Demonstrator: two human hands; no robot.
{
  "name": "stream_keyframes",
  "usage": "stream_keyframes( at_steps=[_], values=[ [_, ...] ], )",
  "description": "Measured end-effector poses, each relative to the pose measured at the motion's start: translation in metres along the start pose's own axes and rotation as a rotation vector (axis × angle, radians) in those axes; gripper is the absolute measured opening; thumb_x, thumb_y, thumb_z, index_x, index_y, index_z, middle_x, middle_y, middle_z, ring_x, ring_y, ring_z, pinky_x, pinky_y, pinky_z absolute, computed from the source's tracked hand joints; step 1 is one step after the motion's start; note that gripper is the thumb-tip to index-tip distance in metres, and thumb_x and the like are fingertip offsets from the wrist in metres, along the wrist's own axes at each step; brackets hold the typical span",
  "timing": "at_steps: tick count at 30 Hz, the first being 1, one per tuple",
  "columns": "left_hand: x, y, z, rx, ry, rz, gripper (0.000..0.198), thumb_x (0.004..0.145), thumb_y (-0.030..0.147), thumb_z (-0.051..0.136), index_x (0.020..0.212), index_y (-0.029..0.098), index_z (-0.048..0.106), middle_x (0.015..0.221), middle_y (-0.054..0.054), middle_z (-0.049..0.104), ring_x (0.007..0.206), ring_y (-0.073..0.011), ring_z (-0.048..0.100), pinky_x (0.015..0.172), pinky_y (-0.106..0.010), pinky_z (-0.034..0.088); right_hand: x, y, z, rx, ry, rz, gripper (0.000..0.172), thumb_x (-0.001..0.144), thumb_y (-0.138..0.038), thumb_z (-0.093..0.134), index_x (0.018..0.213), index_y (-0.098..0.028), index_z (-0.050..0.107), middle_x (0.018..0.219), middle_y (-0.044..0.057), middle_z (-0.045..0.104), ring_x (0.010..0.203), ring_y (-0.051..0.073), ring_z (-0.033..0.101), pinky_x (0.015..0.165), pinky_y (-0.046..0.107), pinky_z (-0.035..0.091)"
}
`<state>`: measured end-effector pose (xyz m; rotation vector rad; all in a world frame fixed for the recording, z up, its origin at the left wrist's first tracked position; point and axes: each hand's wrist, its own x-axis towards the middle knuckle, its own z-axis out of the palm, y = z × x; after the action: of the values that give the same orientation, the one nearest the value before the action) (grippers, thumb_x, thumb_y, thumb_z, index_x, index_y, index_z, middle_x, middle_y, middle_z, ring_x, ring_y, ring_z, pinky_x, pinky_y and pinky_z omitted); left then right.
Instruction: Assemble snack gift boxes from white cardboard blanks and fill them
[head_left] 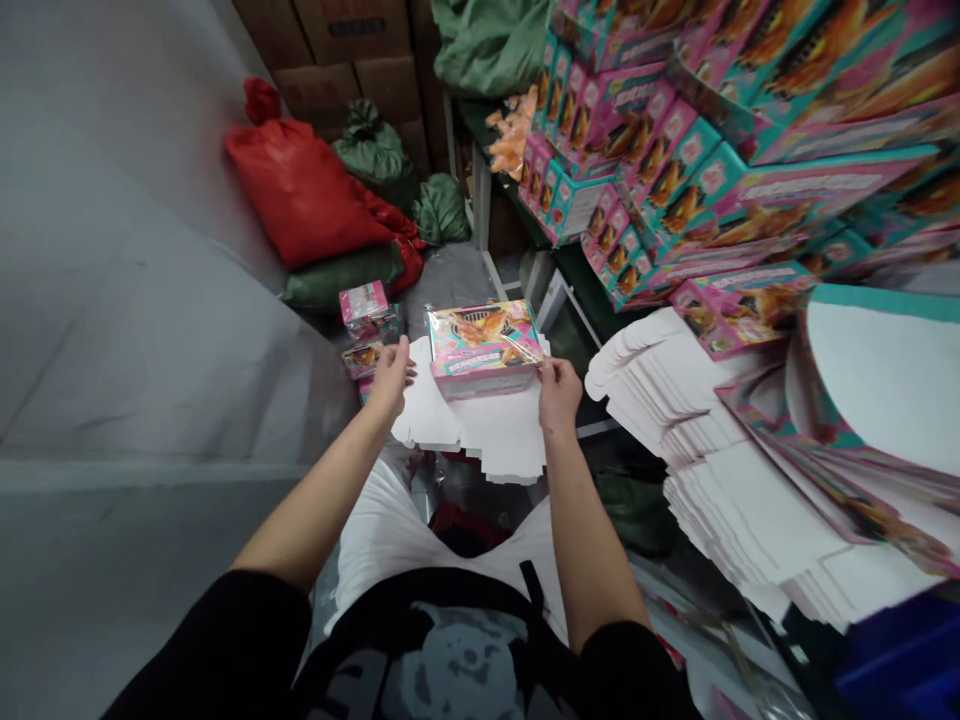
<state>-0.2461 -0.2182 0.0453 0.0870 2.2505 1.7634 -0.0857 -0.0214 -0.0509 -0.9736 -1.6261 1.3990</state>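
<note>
A printed pink-and-teal carton point(484, 345) sits at 12 o'clock on flat white blanks point(502, 440) — the fingers of the right hand point(559, 395) pinch its near corner, while the left hand point(390, 378) spreads open beside it, gripping nothing. More cut blanks point(750, 500) stack at 3 o'clock.

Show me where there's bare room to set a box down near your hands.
A grey patch lies beyond the printed box, bordered by the green sack and white table leg. Crowded: the white flat cartons beneath the left hand and right hand, and the stacked boxes rightward.
</note>
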Motion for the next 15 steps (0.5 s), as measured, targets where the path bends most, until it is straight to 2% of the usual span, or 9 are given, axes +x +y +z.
stream_keyframes(
  at_steps=[2, 4, 8, 12, 15],
  values=[
    [-0.009, -0.011, -0.003, -0.121, -0.075, -0.258, 0.057, 0.069, 0.076, 0.066, 0.077, 0.02, 0.053, 0.055, 0.004, 0.051, 0.043, -0.0083, 0.046, 0.042, -0.019, 0.035, 0.0, 0.003, 0.001, 0.005, -0.005, 0.003, 0.032, 0.085, -0.049, 0.05, 0.084, -0.019, 0.063, 0.086, 0.005, 0.069, 0.086, 0.022, 0.061, 0.084, 0.037, 0.049],
    [-0.012, -0.014, -0.002, -0.185, -0.167, -0.357, 0.059, 0.06, 0.071, 0.077, 0.072, 0.02, 0.051, 0.051, 0.005, 0.049, 0.04, -0.0065, 0.043, 0.039, -0.018, 0.031, 0.001, 0.004, 0.002, 0.006, 0.001, 0.009, 0.033, 0.084, -0.049, 0.051, 0.084, -0.019, 0.063, 0.087, 0.005, 0.07, 0.086, 0.021, 0.061, 0.083, 0.037, 0.049],
    [-0.008, -0.005, 0.003, -0.183, -0.254, -0.357, 0.053, 0.053, 0.049, 0.09, 0.062, 0.019, 0.048, 0.049, 0.005, 0.051, 0.04, -0.0052, 0.044, 0.041, -0.017, 0.032, 0.001, 0.005, 0.002, 0.001, 0.01, 0.02, 0.033, 0.083, -0.049, 0.052, 0.084, -0.018, 0.064, 0.089, 0.006, 0.07, 0.085, 0.022, 0.062, 0.082, 0.038, 0.05],
    [-0.005, 0.003, 0.004, -0.145, -0.236, -0.325, 0.041, 0.054, 0.026, 0.091, 0.055, 0.017, 0.051, 0.044, 0.005, 0.049, 0.04, -0.0054, 0.044, 0.041, -0.018, 0.031, 0.0, 0.004, 0.004, 0.004, 0.006, 0.012, 0.033, 0.083, -0.049, 0.052, 0.085, -0.018, 0.065, 0.091, 0.008, 0.07, 0.089, 0.023, 0.062, 0.084, 0.04, 0.05],
    [-0.007, 0.008, 0.004, -0.118, -0.227, -0.306, 0.034, 0.057, 0.019, 0.088, 0.053, 0.016, 0.054, 0.044, 0.003, 0.051, 0.04, -0.0053, 0.044, 0.041, -0.018, 0.03, 0.0, 0.003, 0.005, 0.002, 0.012, 0.004, 0.034, 0.083, -0.049, 0.053, 0.084, -0.018, 0.065, 0.091, 0.008, 0.07, 0.091, 0.024, 0.062, 0.084, 0.04, 0.05]
  ],
)
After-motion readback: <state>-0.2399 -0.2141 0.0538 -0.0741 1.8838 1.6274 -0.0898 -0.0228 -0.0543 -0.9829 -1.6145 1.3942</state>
